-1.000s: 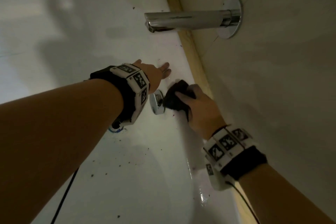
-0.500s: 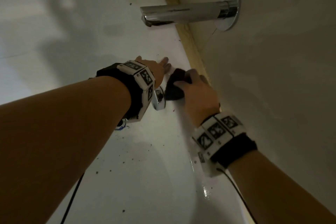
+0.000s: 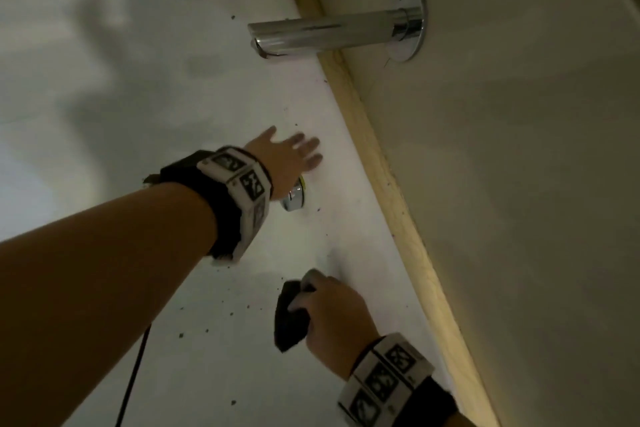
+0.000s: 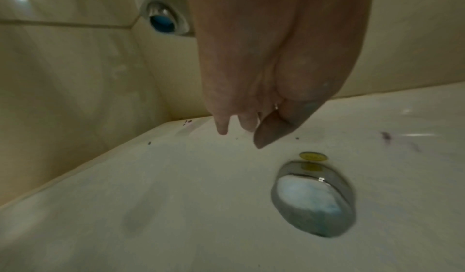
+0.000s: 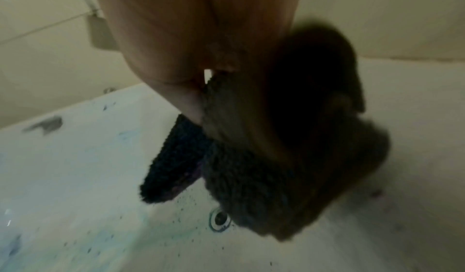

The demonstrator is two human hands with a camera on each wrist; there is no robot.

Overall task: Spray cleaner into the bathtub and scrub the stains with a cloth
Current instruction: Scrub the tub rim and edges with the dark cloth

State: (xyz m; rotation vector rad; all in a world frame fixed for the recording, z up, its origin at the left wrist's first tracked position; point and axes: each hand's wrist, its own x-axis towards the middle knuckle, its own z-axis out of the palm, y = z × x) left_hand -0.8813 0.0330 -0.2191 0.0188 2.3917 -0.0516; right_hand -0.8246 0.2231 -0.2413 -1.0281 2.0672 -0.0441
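My right hand [image 3: 325,308] grips a dark bunched cloth [image 3: 290,319] against the sloping end wall of the white bathtub [image 3: 104,114], below and right of the chrome overflow cap [image 3: 294,199]. In the right wrist view the cloth [image 5: 264,176] hangs from my curled fingers over the speckled tub floor. My left hand [image 3: 287,154] lies flat with fingers spread on the tub wall just above the cap. The left wrist view has those straight fingers [image 4: 266,135] near the overflow cap [image 4: 312,200]. Dark specks dot the tub surface [image 3: 207,322].
A chrome spout [image 3: 325,33] sticks out from the beige tiled wall [image 3: 519,184] over the tub end. A tan rim [image 3: 391,191] runs along the tub's right side. The floor drain [image 5: 219,219] lies below the cloth. A black cable [image 3: 133,381] hangs by my left arm.
My right hand has pulled the cloth down and away from the overflow cap toward me. My left hand stayed pressed on the tub wall above the cap.
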